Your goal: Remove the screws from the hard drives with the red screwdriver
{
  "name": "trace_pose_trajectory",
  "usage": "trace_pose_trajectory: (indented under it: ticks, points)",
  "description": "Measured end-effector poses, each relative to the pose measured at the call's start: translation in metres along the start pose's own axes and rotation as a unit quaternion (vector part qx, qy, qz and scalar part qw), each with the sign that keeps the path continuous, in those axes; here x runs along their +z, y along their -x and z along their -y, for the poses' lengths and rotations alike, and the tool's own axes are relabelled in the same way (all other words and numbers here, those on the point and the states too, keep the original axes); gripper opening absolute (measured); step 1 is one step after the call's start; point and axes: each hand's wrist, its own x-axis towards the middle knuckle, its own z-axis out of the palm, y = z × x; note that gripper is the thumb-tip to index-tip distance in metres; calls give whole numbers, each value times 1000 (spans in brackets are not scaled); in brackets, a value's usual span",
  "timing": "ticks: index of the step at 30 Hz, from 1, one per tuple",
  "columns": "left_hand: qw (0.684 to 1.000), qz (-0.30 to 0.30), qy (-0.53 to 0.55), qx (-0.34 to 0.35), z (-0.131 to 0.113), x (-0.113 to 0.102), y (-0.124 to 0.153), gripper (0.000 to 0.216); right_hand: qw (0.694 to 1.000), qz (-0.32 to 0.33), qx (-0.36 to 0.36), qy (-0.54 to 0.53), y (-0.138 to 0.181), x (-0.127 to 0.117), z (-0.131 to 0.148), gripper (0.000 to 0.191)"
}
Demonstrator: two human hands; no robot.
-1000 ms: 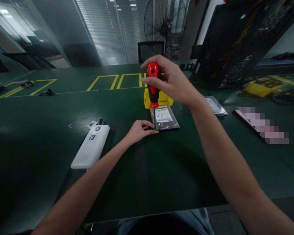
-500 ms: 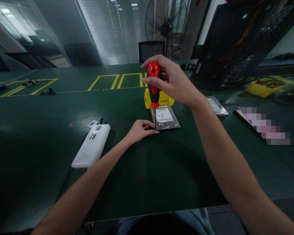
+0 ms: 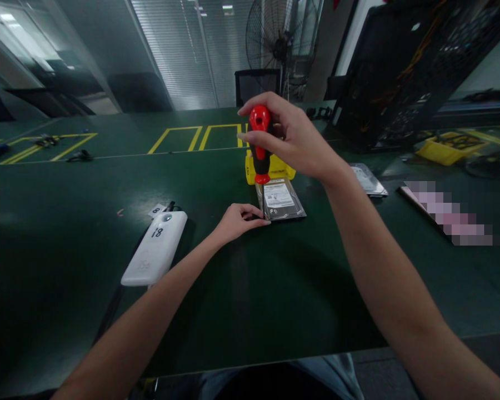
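A hard drive point(image 3: 285, 201) with a white label lies flat on the green table. My right hand point(image 3: 289, 130) is wrapped round the red and black handle of a screwdriver point(image 3: 261, 153), which stands upright with its thin shaft pointing down at the drive's near left corner. At that same corner, the thumb and fingers of my left hand point(image 3: 241, 221) close in on the drive, right beside the screwdriver's tip. The tip itself and any screw under it are too small to make out. Just behind the drive sits a yellow plastic object point(image 3: 281, 168), partly covered by the screwdriver.
A white power bank point(image 3: 155, 250) marked 18 lies left of my left forearm. On the right are a second drive point(image 3: 369, 180), a blurred-out pinkish item point(image 3: 448, 214) and a yellow tray point(image 3: 448, 150) of cables. A large black computer case point(image 3: 383, 83) stands behind them.
Both hands, the screwdriver and the hard drive keep nearly the same places. The whole view has shifted very slightly.
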Motion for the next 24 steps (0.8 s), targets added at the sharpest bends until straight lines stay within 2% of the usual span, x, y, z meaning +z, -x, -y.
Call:
trace_pose_trajectory:
  ticks: [18, 24]
  points:
    - [1000, 7, -11, 13, -1, 0, 0, 32, 1000, 0, -3, -11, -1, 3, 1, 34]
    - [1000, -6, -20, 7, 0, 1, 0, 33, 1000, -1, 25, -2, -1, 6, 5, 33]
